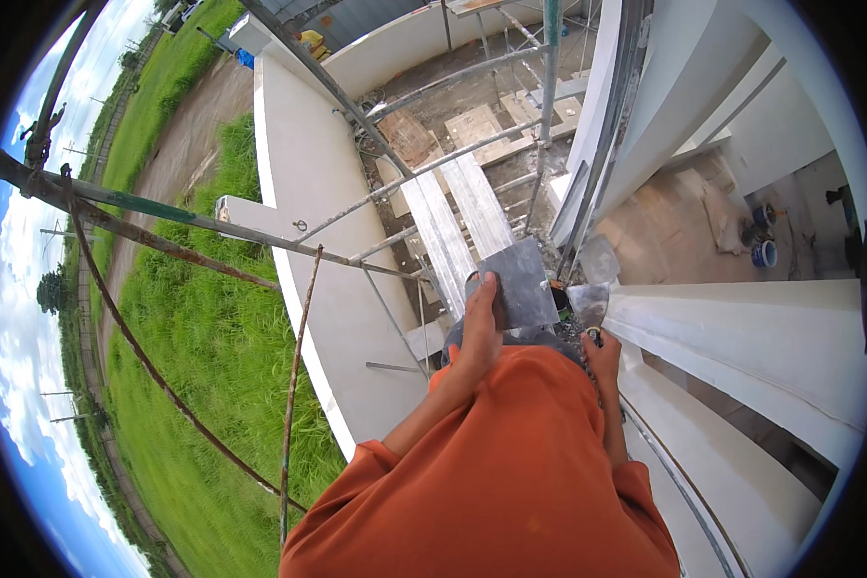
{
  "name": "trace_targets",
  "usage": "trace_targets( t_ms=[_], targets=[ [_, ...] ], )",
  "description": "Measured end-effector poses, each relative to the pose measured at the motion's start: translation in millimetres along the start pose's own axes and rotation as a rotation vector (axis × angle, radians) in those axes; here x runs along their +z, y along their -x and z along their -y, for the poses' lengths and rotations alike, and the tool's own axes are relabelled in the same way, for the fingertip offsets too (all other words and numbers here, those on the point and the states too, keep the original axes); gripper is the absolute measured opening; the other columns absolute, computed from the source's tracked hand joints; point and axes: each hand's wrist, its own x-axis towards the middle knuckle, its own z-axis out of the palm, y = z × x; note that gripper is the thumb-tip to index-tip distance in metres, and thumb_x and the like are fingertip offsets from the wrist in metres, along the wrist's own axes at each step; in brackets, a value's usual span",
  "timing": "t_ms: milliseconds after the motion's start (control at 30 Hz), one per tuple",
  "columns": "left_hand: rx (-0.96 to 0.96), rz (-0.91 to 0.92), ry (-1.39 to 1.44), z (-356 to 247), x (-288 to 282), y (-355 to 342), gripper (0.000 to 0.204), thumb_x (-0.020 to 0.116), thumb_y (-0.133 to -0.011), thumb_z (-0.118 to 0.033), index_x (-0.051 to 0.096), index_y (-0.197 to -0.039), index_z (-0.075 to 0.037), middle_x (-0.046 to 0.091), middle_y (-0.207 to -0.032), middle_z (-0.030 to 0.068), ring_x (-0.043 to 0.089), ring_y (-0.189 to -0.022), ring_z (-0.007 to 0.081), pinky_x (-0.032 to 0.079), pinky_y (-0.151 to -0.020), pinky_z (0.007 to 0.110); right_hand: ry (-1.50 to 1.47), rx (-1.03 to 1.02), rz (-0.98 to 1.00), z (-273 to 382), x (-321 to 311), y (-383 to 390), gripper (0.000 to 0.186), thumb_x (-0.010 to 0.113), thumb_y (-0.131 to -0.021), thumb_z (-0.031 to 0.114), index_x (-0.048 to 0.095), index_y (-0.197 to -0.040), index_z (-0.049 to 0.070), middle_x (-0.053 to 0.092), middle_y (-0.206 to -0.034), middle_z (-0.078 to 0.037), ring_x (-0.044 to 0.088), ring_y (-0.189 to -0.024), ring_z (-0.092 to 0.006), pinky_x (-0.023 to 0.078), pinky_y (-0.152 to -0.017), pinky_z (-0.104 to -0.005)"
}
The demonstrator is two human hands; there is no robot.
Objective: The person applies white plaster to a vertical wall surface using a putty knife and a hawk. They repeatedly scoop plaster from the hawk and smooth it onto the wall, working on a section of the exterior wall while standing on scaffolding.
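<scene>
In front of my body, my left hand is closed on a grey, rectangular plastering trowel, its thumb lying along the near left edge. The grip under the plate is hidden. Lower and to the right, my right hand is closed round the handle of a putty knife. The knife's broad grey blade points away from me, beside the trowel's right edge and near the end of a white ledge. Both forearms come out of loose orange sleeves.
Scaffold pipes cross on my left and ahead. Two long pale planks lie below in front of me. A low white wall separates them from grass. A blue-and-white bucket stands on the floor at right.
</scene>
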Motion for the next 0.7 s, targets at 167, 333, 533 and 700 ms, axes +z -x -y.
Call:
trace_targets(
  t_ms=[167, 333, 533, 700],
  targets=[
    [0.077, -0.032, -0.023, -18.4, -2.5, -0.4, 0.041, 0.048, -0.1, -0.044, 0.057, -0.105, -0.004, 0.06, -0.099, 0.0017, 0.055, -0.09, 0.0108, 0.043, -0.086, 0.027, -0.248, 0.017, 0.077, 27.6, 10.2, -24.6, 0.02, 0.065, -0.09, 0.019, 0.063, -0.087, 0.0, 0.059, -0.063, -0.003, 0.055, -0.044, -0.0111, 0.042, -0.04, -0.0261],
    [0.077, -0.113, -0.093, -24.0, -12.6, -1.6, 0.042, 0.046, -0.101, -0.044, 0.057, -0.098, -0.004, 0.061, -0.086, -0.0005, 0.057, -0.078, 0.0082, 0.049, -0.076, 0.025, -0.571, 0.14, 0.067, 75.6, 20.0, -35.8, 0.027, 0.065, -0.092, 0.026, 0.064, -0.102, 0.001, 0.057, -0.065, -0.001, 0.053, -0.045, -0.0094, 0.041, -0.04, -0.0239],
    [0.076, -0.077, 0.021, -37.6, -42.5, -18.3, 0.041, 0.043, -0.103, -0.036, 0.055, -0.115, 0.001, 0.064, -0.109, 0.0097, 0.065, -0.095, 0.0182, 0.055, -0.084, 0.034, -0.735, 0.14, 0.129, 113.3, 43.5, -53.1, 0.04, 0.063, -0.094, 0.034, 0.059, -0.112, -0.002, 0.054, -0.066, 0.0, 0.052, -0.047, -0.0084, 0.042, -0.042, -0.0217],
    [0.123, -0.223, 0.12, -69.8, -82.8, -34.0, 0.039, 0.044, -0.102, -0.035, 0.055, -0.116, 0.0, 0.063, -0.109, 0.0066, 0.06, -0.1, 0.0167, 0.048, -0.09, 0.032, -0.814, 0.159, 0.141, 122.9, 76.1, -64.9, 0.035, 0.063, -0.094, 0.032, 0.059, -0.108, 0.001, 0.054, -0.066, 0.0, 0.053, -0.049, -0.0094, 0.043, -0.043, -0.0223]
  ],
)
